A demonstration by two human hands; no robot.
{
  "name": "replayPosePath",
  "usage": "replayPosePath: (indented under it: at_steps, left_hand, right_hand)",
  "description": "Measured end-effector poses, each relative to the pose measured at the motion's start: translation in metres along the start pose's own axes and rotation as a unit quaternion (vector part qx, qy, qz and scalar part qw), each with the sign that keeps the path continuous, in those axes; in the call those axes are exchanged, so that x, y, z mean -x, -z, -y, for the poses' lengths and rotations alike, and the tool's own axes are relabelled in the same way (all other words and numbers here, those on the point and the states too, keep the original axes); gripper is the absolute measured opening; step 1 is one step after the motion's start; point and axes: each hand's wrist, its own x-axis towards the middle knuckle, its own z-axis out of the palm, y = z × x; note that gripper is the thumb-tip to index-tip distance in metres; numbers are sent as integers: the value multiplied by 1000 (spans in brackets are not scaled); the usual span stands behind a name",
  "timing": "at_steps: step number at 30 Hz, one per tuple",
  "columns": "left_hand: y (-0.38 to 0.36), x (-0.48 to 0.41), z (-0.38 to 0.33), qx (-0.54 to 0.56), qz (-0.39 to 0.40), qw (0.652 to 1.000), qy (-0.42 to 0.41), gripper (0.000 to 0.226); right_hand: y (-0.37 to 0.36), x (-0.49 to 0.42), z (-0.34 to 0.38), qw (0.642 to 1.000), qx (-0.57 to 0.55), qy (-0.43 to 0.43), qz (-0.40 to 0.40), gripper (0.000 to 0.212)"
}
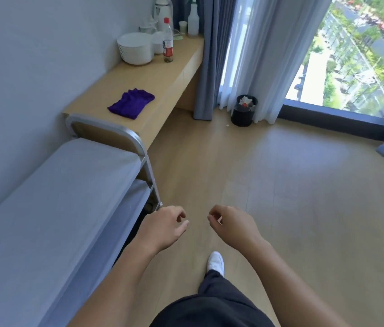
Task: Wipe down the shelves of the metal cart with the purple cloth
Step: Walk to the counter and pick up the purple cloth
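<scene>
Purple cloth (131, 103), well ahead of left hand (162, 226): judged soft, light; best pinched at edge. Both hands loosely curled, nothing held; right hand (231, 224).

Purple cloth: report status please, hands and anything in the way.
Left hand and right hand empty, loosely curled, above the floor. Purple cloth untouched on the wooden counter, beyond the metal cart. Nothing in the way on the floor.
</scene>
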Motion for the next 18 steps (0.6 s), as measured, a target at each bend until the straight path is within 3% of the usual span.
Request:
replayPosePath:
  at_steps: [8, 18]
  left_hand:
    - [73, -137, 11, 16, -74, 995, 71, 20]
    - [136, -289, 114, 38, -126, 979, 153, 18]
  right_hand:
    - [80, -187, 18, 994, 31, 104, -6, 21]
    - [85, -390, 79, 979, 77, 183, 37, 23]
